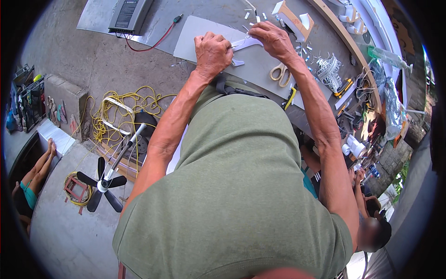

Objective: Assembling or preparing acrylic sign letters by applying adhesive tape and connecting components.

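Observation:
My left hand (pixel 213 52) and my right hand (pixel 273 40) are both on a white, curved flat piece (pixel 246 44) that lies on a grey sheet (pixel 204 37) on the workbench. The left hand's fingers are curled over the piece's left end; whether a tool is in that hand cannot be told. My right hand pinches the piece's right end. Small white cut scraps (pixel 254 16) lie just beyond the hands.
Scissors (pixel 280 73) with pale handles lie right of my hands, beside a coil of white wire (pixel 329 69). A black box with red cable (pixel 129 14) sits far left on the bench. Below: a fan (pixel 104 183), yellow cord (pixel 111 114), people at left and lower right.

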Demonstrator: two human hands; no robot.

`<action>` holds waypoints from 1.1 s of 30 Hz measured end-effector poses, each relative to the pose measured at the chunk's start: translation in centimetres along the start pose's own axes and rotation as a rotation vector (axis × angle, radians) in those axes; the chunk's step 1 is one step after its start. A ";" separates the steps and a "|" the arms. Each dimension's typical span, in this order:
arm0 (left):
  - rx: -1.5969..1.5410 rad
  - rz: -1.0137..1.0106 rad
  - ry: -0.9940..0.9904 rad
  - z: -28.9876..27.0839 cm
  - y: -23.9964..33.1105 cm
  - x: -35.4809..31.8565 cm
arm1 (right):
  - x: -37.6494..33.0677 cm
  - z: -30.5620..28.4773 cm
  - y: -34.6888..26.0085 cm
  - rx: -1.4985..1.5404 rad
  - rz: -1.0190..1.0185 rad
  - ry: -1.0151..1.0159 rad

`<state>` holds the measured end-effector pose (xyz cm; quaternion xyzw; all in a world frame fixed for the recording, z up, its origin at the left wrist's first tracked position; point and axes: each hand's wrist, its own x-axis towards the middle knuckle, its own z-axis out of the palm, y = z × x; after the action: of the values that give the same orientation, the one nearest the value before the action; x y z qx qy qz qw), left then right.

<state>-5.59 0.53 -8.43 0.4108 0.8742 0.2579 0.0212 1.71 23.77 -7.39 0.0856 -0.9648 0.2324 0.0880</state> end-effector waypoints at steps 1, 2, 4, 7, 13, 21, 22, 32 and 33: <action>-0.003 -0.005 -0.004 0.0 0.0 0.0 | -0.4 0.1 -0.4 0.033 0.003 -0.004; -0.006 -0.011 -0.009 0.1 0.0 0.0 | -0.7 0.3 -0.8 0.066 0.007 -0.007; -0.024 0.002 0.002 0.3 -0.1 0.0 | -1.8 1.5 -1.5 0.034 0.012 0.057; -0.046 0.014 0.013 0.5 -0.2 0.1 | -3.0 2.9 -2.3 0.009 0.004 0.143; -0.050 0.008 0.022 0.4 0.0 0.0 | -3.6 4.5 -4.3 -0.074 0.111 0.220; -0.062 0.016 0.032 0.3 0.0 0.1 | -4.1 5.2 -5.0 -0.069 0.120 0.311; -0.043 0.019 0.029 0.3 -0.1 0.0 | -4.1 5.3 -5.1 -0.073 0.123 0.315; -0.028 0.012 0.035 0.3 0.1 -0.1 | -4.4 5.8 -6.3 -0.099 0.153 0.352; -0.028 0.011 0.033 0.3 0.1 -0.1 | -4.6 5.8 -6.5 -0.112 0.167 0.315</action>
<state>-5.38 0.66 -8.70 0.4109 0.8686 0.2768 0.0111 6.79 15.94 -10.66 -0.0374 -0.9543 0.1955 0.2228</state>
